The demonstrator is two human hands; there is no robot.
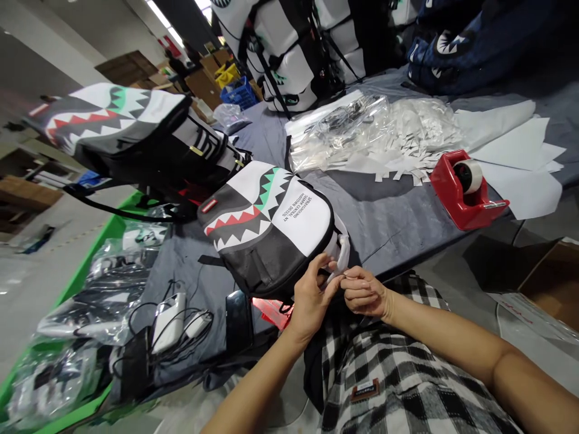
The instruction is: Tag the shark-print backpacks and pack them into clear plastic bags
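A small backpack [266, 232] in black, grey and white, with a red and green shark-mouth print, lies on the cloth-covered table in front of me. Soft white wrapping [342, 250] covers a loop at its near right end, likely the handle. My left hand [314, 292] is closed, with thumb and fingers pinching this wrapping. Touching its thumb tip, my right hand [364, 292] has its fingertips pressed together in a pinch. Whatever lies between those right fingertips is too small to make out.
A red tape dispenser [461, 193] sits near the table edge at right, by white sheets [515, 157] and clear plastic bags [362, 129]. Another shark-print backpack [122, 126] stands left, above a green bin [58, 295] of bagged goods. A phone [239, 320] and cables lie near.
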